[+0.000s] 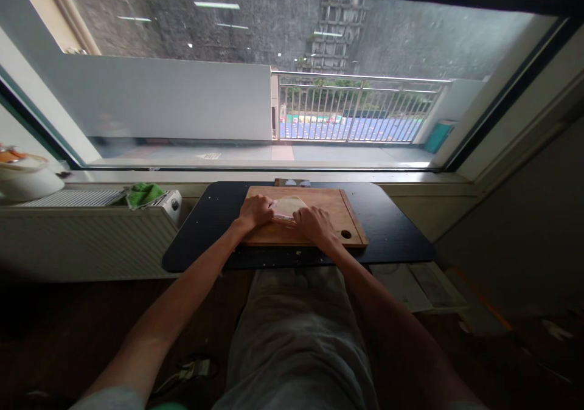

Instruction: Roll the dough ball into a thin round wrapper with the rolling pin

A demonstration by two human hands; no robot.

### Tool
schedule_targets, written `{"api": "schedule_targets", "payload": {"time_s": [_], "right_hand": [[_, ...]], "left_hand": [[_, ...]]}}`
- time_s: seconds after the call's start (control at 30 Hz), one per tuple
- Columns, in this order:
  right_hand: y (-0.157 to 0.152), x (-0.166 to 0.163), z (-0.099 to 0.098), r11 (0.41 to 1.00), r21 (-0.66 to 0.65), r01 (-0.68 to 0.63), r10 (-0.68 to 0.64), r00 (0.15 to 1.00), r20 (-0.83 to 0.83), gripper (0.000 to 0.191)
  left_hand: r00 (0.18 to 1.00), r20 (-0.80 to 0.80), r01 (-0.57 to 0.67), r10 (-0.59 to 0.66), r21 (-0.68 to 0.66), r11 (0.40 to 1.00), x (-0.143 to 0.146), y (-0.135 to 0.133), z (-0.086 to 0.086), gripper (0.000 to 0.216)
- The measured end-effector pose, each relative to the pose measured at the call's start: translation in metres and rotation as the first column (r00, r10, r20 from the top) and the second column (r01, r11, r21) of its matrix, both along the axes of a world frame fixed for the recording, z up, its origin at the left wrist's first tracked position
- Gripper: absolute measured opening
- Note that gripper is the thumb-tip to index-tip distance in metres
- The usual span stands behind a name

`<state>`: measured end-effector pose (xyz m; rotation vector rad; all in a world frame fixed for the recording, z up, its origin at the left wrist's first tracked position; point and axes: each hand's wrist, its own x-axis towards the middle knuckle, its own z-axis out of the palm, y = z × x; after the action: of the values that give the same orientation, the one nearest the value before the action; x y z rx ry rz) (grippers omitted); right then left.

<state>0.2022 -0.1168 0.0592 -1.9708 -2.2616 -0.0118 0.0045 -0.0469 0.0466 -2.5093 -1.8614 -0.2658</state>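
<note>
A thin, whitish sheet lies on a wooden cutting board, with pinkish marks along its near edge. I cannot make out whether it is dough, paper or plastic. My left hand has its fingers curled closed on the sheet's left side. On the right side, my right hand is closed on its near corner, fingers bent and pressed together. Both hands rest low over the board, and the fingertips are partly hidden. The board has a groove and a round hole at its near right corner.
The board sits on a small black table scattered with crumbs. A window with a sill is directly behind it. On the left, a white radiator carries a green cloth and a white pot.
</note>
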Motion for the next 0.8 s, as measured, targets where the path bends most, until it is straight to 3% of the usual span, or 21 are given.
{"api": "schedule_targets", "payload": {"time_s": [0.5, 0.8], "right_hand": [[0.050, 0.018, -0.016, 0.998, -0.041, 0.037, -0.042, 0.991, -0.131, 0.050], [0.052, 0.019, -0.023, 1.000, -0.002, 0.028, -0.028, 0.990, -0.138, 0.050]], "left_hand": [[0.999, 0.025, -0.027, 0.029, -0.084, 0.996, 0.012, 0.035, 0.003, 0.051], [0.999, 0.038, -0.023, 0.026, -0.077, 0.997, 0.011, 0.033, 0.002, 0.049]]}}
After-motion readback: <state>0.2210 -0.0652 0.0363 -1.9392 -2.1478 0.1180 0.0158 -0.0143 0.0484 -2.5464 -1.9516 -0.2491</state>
